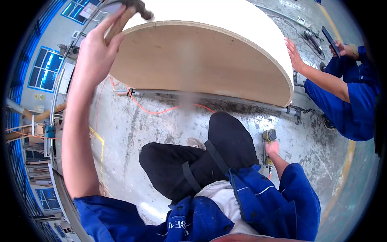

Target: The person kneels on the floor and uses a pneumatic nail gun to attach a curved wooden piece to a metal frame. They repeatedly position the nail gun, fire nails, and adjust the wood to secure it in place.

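My left hand (96, 50) is raised at the upper left and closed around the wooden handle of a hammer (142, 9), whose dark head is over the white surface. Beside it stands a large half-round wooden piece (193, 60), with a brown board face toward me and a white curved outer skin (225, 14). Low on my right side, my right hand (273, 148) grips a yellow and black air nail gun (269, 136), held apart from the wooden piece. A red hose runs from the tool's lower end.
A co-worker's hand (296, 56) rests on the white skin at the right; their other hand holds a phone (330, 41). A metal bar clamp (209, 98) lies along the piece's lower edge. An orange hose (149, 111) crosses the concrete floor. A power tool (313, 42) lies farther back.
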`<move>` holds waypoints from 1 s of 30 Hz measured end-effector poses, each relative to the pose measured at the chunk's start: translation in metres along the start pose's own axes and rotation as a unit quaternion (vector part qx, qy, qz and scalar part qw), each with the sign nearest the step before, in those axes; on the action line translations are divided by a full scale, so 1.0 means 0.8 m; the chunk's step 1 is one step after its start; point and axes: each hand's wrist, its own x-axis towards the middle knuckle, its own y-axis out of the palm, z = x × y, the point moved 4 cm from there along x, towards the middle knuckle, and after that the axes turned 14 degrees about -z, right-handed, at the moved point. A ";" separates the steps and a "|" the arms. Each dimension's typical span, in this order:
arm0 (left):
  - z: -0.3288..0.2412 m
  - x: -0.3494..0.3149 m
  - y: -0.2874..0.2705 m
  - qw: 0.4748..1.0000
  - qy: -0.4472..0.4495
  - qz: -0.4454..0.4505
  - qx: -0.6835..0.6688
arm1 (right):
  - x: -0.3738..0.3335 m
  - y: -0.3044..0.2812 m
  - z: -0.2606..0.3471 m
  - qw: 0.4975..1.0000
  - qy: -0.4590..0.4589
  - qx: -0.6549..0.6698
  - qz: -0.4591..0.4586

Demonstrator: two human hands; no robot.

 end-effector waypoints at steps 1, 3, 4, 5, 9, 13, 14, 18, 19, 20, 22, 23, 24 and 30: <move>0.003 0.013 -0.005 0.999 0.017 0.028 0.018 | -0.007 0.002 0.006 1.000 0.001 0.000 0.005; -0.001 0.043 -0.032 0.997 0.017 0.027 0.067 | -0.011 0.008 0.015 1.000 -0.004 0.004 0.007; -0.006 0.051 -0.044 0.995 0.000 -0.002 0.095 | -0.006 0.012 0.018 1.000 -0.009 0.005 0.005; -0.003 0.052 -0.042 0.998 -0.037 -0.042 -0.020 | -0.003 0.007 0.007 1.000 -0.004 -0.001 -0.002; -0.038 0.019 0.004 0.996 0.075 -0.043 0.012 | -0.002 -0.014 0.002 1.000 -0.003 -0.001 -0.020; -0.109 0.031 -0.019 0.995 0.081 0.040 0.039 | -0.004 0.005 0.011 0.999 -0.012 0.029 0.002; -0.111 0.030 -0.019 0.997 0.070 0.018 -0.010 | -0.002 -0.002 0.003 0.999 -0.007 0.032 -0.002; -0.029 0.034 -0.006 0.995 0.063 -0.069 0.022 | -0.010 -0.018 0.010 0.999 0.006 0.036 -0.005; -0.056 0.022 0.000 0.979 0.183 -0.076 0.042 | -0.017 -0.009 0.014 0.999 0.004 0.044 0.007; -0.079 0.003 0.020 0.949 0.297 -0.091 0.051 | -0.012 -0.006 0.007 0.999 0.007 0.045 0.007; -0.085 0.035 0.003 0.990 0.099 0.091 0.046 | -0.011 -0.005 0.007 0.999 -0.002 0.047 0.017; -0.083 0.037 0.000 0.992 0.081 0.059 0.079 | -0.008 -0.010 0.011 0.999 -0.016 0.040 0.023; -0.074 0.045 0.001 0.996 0.082 0.009 0.044 | -0.008 -0.014 0.008 0.999 -0.019 0.035 0.027; -0.107 0.031 0.023 0.989 0.145 0.038 0.021 | -0.005 -0.016 0.012 0.998 0.015 0.048 0.023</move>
